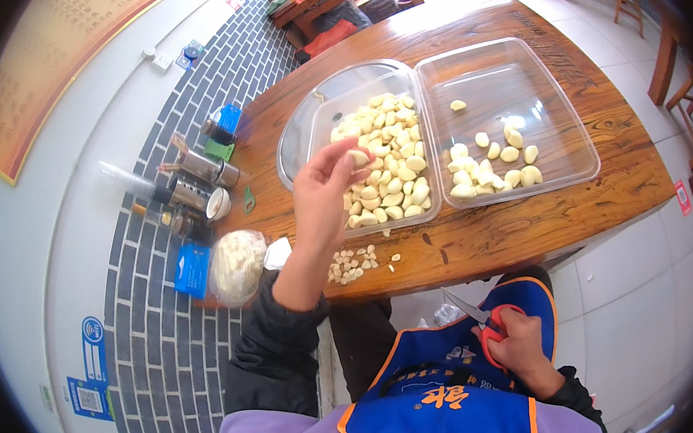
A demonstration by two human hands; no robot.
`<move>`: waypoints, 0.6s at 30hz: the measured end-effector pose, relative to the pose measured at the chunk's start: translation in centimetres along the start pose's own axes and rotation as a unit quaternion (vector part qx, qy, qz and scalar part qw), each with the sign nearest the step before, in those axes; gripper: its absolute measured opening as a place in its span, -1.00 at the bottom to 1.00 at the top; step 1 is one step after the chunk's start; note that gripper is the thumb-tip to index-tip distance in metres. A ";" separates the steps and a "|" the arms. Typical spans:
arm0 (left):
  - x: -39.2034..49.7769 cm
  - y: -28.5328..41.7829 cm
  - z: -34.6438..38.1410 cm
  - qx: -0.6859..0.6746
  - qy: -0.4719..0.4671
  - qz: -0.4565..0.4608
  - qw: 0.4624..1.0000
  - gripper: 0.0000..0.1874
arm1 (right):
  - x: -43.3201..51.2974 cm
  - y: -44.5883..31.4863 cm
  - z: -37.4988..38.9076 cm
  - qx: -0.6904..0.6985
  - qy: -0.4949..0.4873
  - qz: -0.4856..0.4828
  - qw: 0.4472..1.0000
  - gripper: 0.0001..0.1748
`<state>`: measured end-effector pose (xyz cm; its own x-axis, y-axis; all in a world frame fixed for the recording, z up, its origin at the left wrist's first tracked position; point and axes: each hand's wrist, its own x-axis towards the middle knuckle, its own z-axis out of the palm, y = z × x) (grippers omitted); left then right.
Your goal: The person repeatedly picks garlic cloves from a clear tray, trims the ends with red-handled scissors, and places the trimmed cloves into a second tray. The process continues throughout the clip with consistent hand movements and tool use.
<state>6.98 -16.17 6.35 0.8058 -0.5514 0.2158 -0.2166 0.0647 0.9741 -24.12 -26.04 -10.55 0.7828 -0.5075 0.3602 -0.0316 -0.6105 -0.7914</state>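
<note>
My left hand [327,187] is raised over the left plastic container and pinches a peeled garlic clove [359,157] between thumb and fingers. That clear container [435,199] is heaped with peeled garlic cloves [398,153]. Beside it, to the right, a second clear container [593,154] holds fewer cloves, mostly near its lower left. Down over the apron, my right hand [517,346] grips the red handles of a pair of scissors [475,311], whose blades are parted and point up and left. Small cut garlic ends [351,265] lie in a patch at the near edge of the wooden table [473,246].
A plastic bag of pale contents [238,269], a blue box [192,270], a small white bowl [219,204] and metal utensil holders [202,167] stand along the table's left side by the brick-patterned wall. A round clear lid [296,119] lies partly under the left container.
</note>
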 end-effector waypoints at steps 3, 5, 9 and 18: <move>-4.6 0.3 -1.0 -0.189 -0.022 -0.064 0.980 -0.69 | 0.6 -0.8 0.4 0.012 -0.010 -0.005 1.000 -0.57; -7.1 -0.3 -1.9 -0.298 -0.017 -0.112 0.948 -0.70 | 0.5 -1.6 0.6 0.015 -0.033 -0.001 0.999 -0.57; -10.4 -2.0 -2.8 -0.427 -0.015 -0.126 0.895 -0.73 | 1.6 -3.2 1.2 0.011 -0.045 -0.016 0.999 -0.53; -15.2 -3.3 -4.7 -0.508 -0.015 -0.197 0.839 -0.73 | 4.5 -8.5 3.9 0.023 -0.061 -0.018 0.998 -0.46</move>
<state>-1.91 -4.10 0.14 0.6870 -0.7160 -0.1243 0.6567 0.5386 0.5279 -17.87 -20.77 -4.12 0.8528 -0.4068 0.3274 0.0231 -0.5970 -0.8019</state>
